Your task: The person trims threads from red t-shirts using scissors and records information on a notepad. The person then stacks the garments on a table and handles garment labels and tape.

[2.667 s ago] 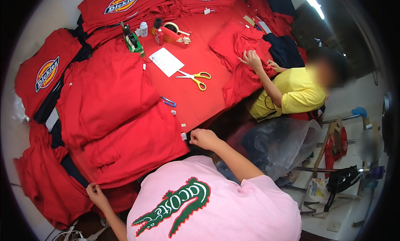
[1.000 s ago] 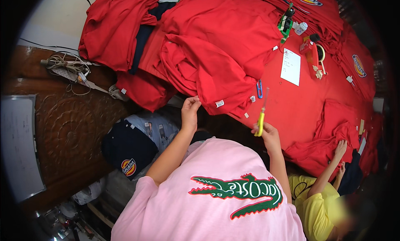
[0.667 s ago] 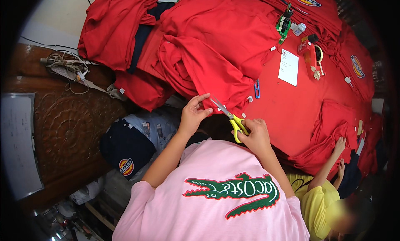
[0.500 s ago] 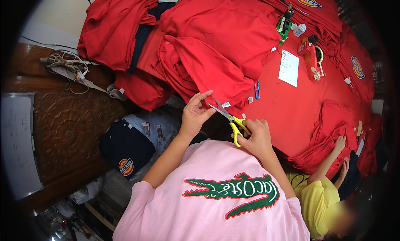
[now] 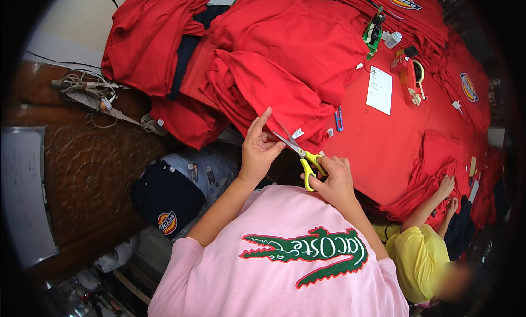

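My right hand (image 5: 335,176) grips the scissors (image 5: 308,159) by their yellow-green handles. The blades stand apart and point up-left, over the lower edge of a red garment (image 5: 274,90) with a small white tag (image 5: 297,133) at its border. Just left of the blade tips, my left hand (image 5: 259,150) has its fingers stretched upward and its thumb out toward the blades. Nothing shows in its grasp, though its fingertips overlap the red cloth; whether they touch it I cannot tell.
Red garments heap over the red-covered table (image 5: 378,158). On it lie a blue thread snipper (image 5: 338,120), a paper sheet (image 5: 379,90), a tape roll (image 5: 419,71) and a green tool (image 5: 373,33). At right, a co-worker in yellow (image 5: 417,255) handles red cloth. A bagged navy garment (image 5: 164,194) sits lower left.
My left hand's fingers have straightened and now reach upward, where before they curled toward the cloth. The scissors have shifted slightly left. The co-worker's hands have moved a little.
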A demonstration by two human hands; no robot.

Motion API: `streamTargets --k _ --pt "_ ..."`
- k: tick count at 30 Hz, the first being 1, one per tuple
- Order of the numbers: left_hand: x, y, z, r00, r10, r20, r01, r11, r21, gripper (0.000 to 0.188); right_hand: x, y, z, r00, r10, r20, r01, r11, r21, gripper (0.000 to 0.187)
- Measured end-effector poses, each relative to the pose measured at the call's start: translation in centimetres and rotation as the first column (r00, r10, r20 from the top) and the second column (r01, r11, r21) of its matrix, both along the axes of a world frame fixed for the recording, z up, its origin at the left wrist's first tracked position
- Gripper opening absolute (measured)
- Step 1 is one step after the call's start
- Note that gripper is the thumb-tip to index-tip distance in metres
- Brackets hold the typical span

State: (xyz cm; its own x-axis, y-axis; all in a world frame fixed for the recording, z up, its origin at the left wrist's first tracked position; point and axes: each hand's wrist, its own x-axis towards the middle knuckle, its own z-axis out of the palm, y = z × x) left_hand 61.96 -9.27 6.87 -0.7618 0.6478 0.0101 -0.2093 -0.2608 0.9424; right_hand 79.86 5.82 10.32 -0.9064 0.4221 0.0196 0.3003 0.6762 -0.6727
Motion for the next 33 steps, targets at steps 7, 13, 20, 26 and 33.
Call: streamTargets --k 7,13,20,26,33 --pt "-0.5 -0.7 -0.4 0.992 -0.057 -0.111 0.041 0.988 -0.147 0.089 -0.5 0.0 -0.1 1.000 0.009 0.012 -0.010 1.000 0.017 0.036" --pt "-0.5 -0.9 -0.2 0.994 -0.048 -0.094 0.039 0.995 -0.094 0.088 -0.5 -0.1 -0.6 0.999 0.010 0.037 -0.007 0.995 -0.100 0.036" --pt "0.0 -0.4 -0.1 0.991 -0.002 -0.135 -0.008 0.997 -0.075 0.082 0.5 0.1 -1.6 0.997 -0.019 0.081 0.033 0.985 -0.168 0.031" --pt "-0.4 0.0 -1.4 0.996 0.064 -0.064 -0.066 0.997 -0.036 0.078 0.2 -0.3 -0.5 0.999 -0.048 0.013 0.049 0.990 -0.131 0.031" --pt "0.1 -0.1 -1.4 1.000 -0.001 -0.015 0.000 0.999 -0.049 0.083 -0.9 0.3 -0.4 1.000 -0.028 -0.002 0.027 0.999 -0.043 0.030"
